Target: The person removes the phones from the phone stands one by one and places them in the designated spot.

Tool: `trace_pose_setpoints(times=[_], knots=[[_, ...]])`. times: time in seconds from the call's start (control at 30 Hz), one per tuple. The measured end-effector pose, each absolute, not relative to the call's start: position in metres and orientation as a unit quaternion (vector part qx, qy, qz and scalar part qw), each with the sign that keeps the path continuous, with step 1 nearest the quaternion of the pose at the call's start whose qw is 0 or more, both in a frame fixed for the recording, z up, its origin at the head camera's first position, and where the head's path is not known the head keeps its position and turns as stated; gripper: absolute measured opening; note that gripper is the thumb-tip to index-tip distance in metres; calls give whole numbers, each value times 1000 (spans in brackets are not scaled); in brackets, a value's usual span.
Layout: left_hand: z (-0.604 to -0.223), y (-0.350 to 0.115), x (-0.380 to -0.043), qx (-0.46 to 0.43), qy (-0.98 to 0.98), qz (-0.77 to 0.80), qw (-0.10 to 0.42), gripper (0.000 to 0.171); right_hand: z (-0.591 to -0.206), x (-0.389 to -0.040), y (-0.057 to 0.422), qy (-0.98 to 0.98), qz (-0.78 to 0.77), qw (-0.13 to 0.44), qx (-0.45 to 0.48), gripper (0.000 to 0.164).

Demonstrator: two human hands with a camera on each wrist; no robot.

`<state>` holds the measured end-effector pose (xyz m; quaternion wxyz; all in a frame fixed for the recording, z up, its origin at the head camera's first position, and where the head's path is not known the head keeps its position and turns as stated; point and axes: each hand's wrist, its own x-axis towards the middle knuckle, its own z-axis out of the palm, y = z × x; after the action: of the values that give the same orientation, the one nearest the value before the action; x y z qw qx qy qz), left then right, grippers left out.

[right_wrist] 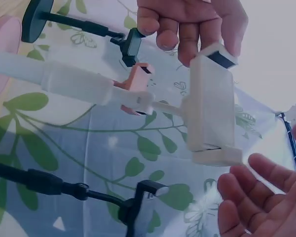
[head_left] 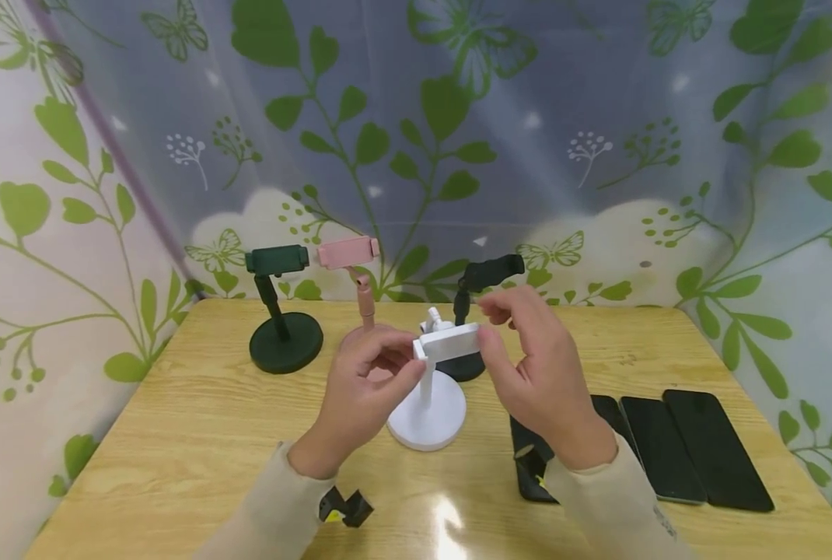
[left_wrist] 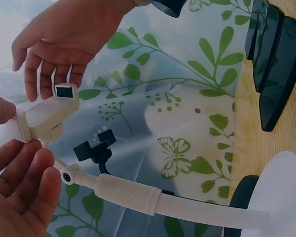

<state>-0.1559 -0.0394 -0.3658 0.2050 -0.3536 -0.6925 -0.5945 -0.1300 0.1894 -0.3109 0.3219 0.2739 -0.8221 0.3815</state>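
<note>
A white phone stand (head_left: 426, 424) stands on the table between both hands, its holder raised and tilted. My left hand (head_left: 363, 400) pinches the left end of the white holder (head_left: 452, 343), thumb on one side and fingers on the other. At the other end my right hand (head_left: 542, 373) is held with relaxed, parted fingers. In the right wrist view its fingertips (right_wrist: 228, 183) are right beside the holder's end jaw. The left wrist view shows the ribbed white stem (left_wrist: 128, 192) running down to the round base (left_wrist: 281, 197).
Behind stand a dark green phone stand (head_left: 284, 342), a pink one (head_left: 349, 253) and a black one (head_left: 493, 271). Several dark phones lie at the right, one phone (head_left: 717, 447) outermost. A patterned curtain (head_left: 388, 117) hangs behind the wooden table (head_left: 199, 435).
</note>
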Motion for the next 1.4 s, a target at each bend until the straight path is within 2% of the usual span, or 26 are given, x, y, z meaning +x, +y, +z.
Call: trace_pose_setpoints(times=[0.13,0.37,0.6,0.77,0.9,1.17,1.27,1.4], knots=[[-366,-41,-158,-364,-693,-587,208,19,-318,-133,190,-839,376,300,253,24],[-366,-43,-159,-363,-697,-586,199,14,-324,-137,191,-875,354,227,237,20],[-367,-43,-158,-364,-698,-585,193,12,-324,-138,197,-872,383,212,220,24],[-366,-43,-157,-352,-707,-581,195,14,-325,-139,197,-873,384,200,224,18],[-366,-42,-155,-343,-709,-587,187,18,-327,-140,196,-867,417,139,234,13],[-366,-43,-153,-336,-709,-593,182,20,-324,-143,199,-758,602,-67,243,24],[-366,-43,-154,-347,-701,-595,187,20,-325,-143,198,-732,637,-98,221,26],[-366,-42,-155,-363,-693,-593,191,21,-326,-143,194,-709,671,-101,193,25]])
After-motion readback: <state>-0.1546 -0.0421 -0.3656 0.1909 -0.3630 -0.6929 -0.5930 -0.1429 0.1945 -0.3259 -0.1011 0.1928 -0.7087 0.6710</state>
